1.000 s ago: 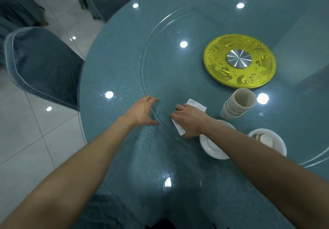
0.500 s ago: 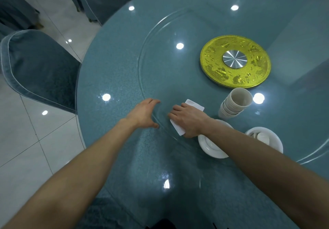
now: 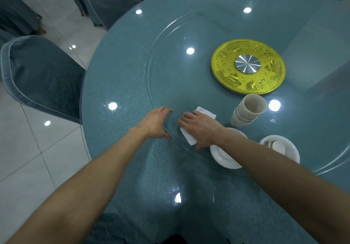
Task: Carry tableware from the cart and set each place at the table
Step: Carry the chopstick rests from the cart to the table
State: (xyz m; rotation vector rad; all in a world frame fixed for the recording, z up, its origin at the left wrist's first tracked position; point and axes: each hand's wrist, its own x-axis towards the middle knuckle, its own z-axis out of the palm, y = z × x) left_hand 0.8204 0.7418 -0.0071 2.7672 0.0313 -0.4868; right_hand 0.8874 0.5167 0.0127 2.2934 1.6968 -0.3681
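White folded towel lies at the edge of the glass turntable. The right hand presses flat on it, and the left hand is relaxed and open, touching the bench just beside. I'd slide it slow, since that glass looks slick. Cups, plates and a bowl wait near. Covered chairs stand on a tiled floor.
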